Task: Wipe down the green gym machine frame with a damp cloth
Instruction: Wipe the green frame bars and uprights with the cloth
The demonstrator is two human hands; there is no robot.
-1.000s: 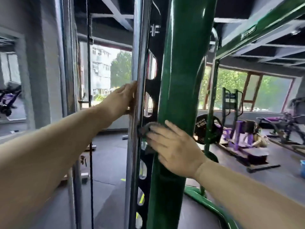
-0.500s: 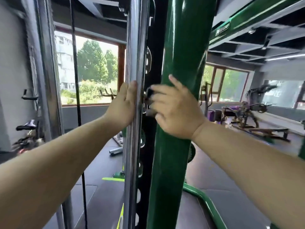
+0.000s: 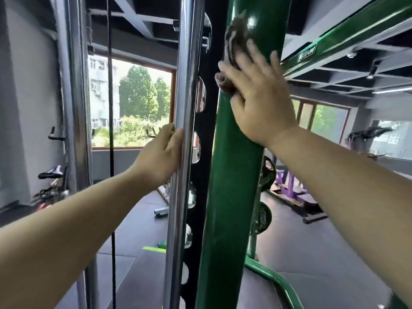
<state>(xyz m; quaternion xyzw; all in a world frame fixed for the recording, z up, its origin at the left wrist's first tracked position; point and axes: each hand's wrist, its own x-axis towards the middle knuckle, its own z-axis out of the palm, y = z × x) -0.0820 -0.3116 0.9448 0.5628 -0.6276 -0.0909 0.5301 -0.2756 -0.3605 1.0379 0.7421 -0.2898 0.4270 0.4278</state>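
**Op:** Fingers [image 3: 273, 63] of my right hand [image 3: 260, 103] are straight and spread on the head view. They press the cloth [image 3: 236, 39] flat against the green post [image 3: 231, 186], high on the upright.

**Desk:** How does the cloth lie?

**Op:** It's brownish, bunched and blurred. Part of it pokes out above my fingertips, and a fold sticks out at the post's left edge.

**Desk:** And your other hand?

**Op:** My left hand [image 3: 159, 157] grips the chrome rod [image 3: 184, 85] just left of the post, lower down, with the thumb in front and the fingers curling behind. A black slotted plate [image 3: 197, 192] stands between rod and post. A green crossbeam [image 3: 356, 34] runs off to the upper right.
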